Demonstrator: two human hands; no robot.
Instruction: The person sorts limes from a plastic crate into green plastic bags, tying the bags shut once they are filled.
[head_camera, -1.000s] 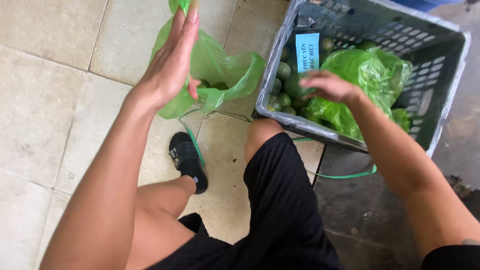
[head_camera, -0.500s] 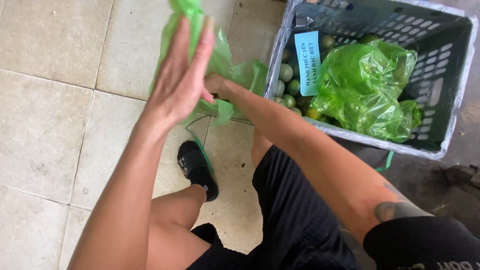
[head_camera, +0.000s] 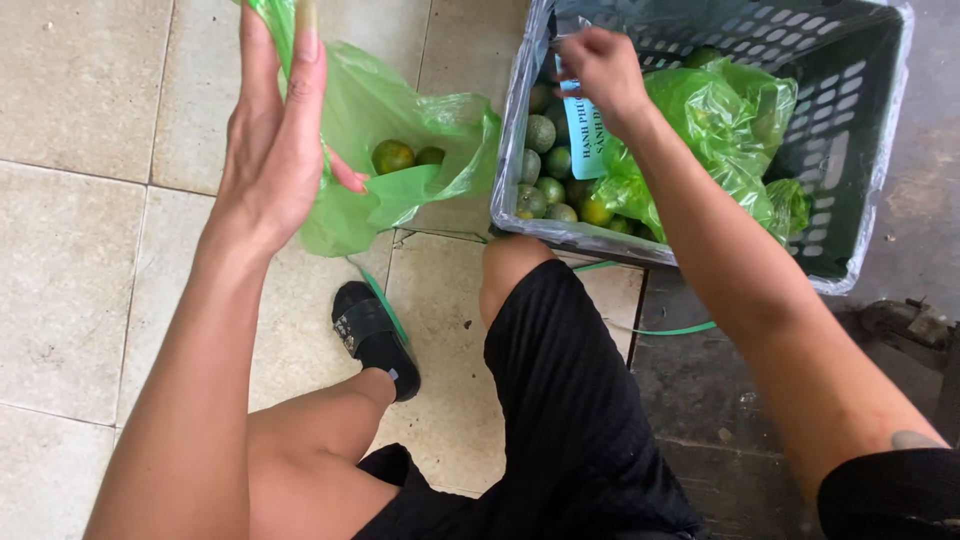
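Up at the left of the view, left hand (head_camera: 275, 150) raised flat, fingers stretched straight and pressed against the thin translucent green plastic bag (head_camera: 400, 150), thumb hooked into its fold, holding the mouth open rather than clenching it. Inside the bag, two round green-orange citrus fruits (head_camera: 405, 157) lying together near the bottom, over pale stone floor tiles (head_camera: 80, 250). Half a second ago right hand deep in that bag beside the left; now right hand (head_camera: 600, 72) back over the grey slatted plastic crate (head_camera: 860, 150), fingers curled loosely above the loose green citrus fruits (head_camera: 548, 170) piled in its near corner; whether anything is gripped cannot be told from this angle. Just beside that wrist, a white-and-blue paper label (head_camera: 583, 140) fixed to the crate's inner wall, and behind the forearm a second, knotted green plastic bag (head_camera: 730, 130) filling the middle of the crate. Bag held by the left hand hanging a little lower and wider open than before. Below, black shorts (head_camera: 570, 400) over a bent knee, and a black slide sandal (head_camera: 375, 335) on the tiles, placed as earlier.
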